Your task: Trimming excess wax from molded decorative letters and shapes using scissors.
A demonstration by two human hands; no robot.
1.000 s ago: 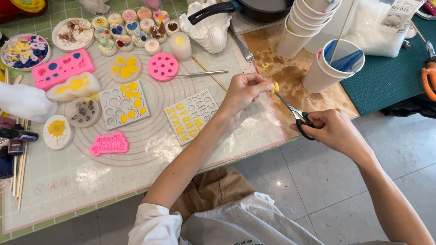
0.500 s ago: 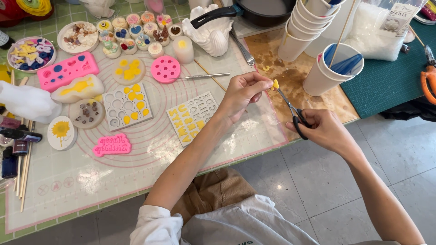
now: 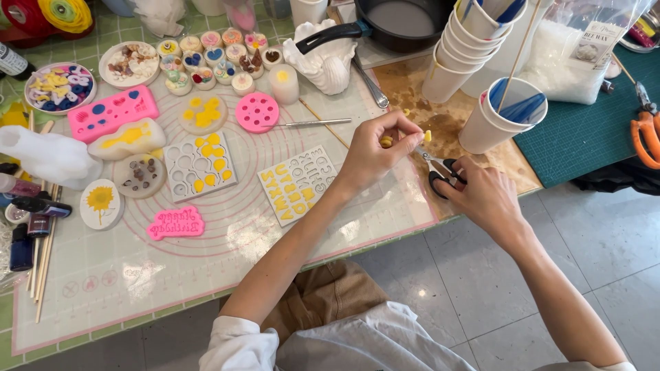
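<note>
While the small yellow wax piece (image 3: 427, 136) sits pinched at the tips of my left hand (image 3: 375, 152), it hangs over the stained brown paper (image 3: 440, 124) at the table's right side, just off my thumb and forefinger. A second yellow bit (image 3: 386, 141) shows tucked against the same fingers.

The black-handled scissors (image 3: 440, 168) come in from the lower right; long axis runs diagonally, tips up-left toward the wax, handles down-right. Blade tips look just short of the piece, whether touching I cannot tell. Blades look nearly closed.

My right hand (image 3: 481, 196) is closed around the scissor handles, fingers through the loops. Left hand is the nearer one to the wax, clamped on it; right reaches it only through the blades.

Just beyond: white paper cup with blue inside and a wooden stick (image 3: 505, 113). To the left, on the translucent silicone mat (image 3: 206, 275), the white letter mould with yellow fill (image 3: 299, 184).
</note>
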